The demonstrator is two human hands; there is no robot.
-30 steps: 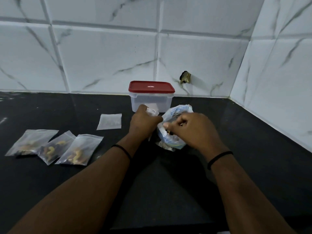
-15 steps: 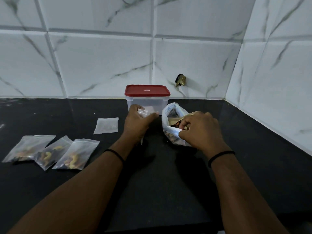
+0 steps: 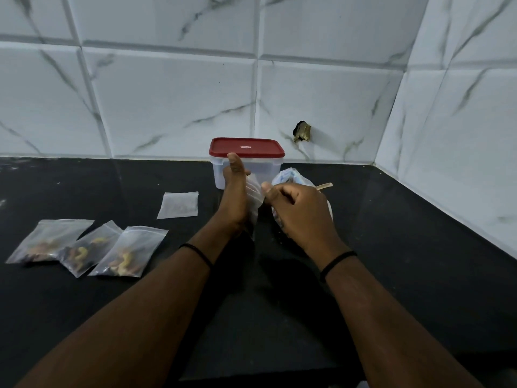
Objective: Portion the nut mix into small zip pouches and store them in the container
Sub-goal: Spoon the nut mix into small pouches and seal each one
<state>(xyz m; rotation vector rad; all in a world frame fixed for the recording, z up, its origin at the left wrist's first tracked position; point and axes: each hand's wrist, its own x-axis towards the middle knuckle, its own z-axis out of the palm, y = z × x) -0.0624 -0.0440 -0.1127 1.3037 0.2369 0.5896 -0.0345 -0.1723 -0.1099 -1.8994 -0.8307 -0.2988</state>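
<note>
My left hand (image 3: 234, 197) holds a small clear zip pouch (image 3: 254, 195) upright, thumb raised. My right hand (image 3: 299, 214) is beside it with fingers curled, gripping a wooden scoop whose handle (image 3: 324, 186) pokes out to the right; thumb and finger touch the pouch's mouth. The nut mix bag (image 3: 291, 176), clear and blue plastic, stands behind my right hand, mostly hidden. A clear container with a red lid (image 3: 246, 148) stands shut by the wall. Three filled pouches (image 3: 84, 247) lie at the left. An empty pouch (image 3: 178, 204) lies flat near the container.
The black countertop (image 3: 391, 247) meets white marble-tiled walls at the back and right, forming a corner. A small dark hole or fixture (image 3: 302, 132) is in the back wall.
My right hand has come out of the nut mix bag and moved left to the pouch. My left hand has raised the pouch and turned it upright.
</note>
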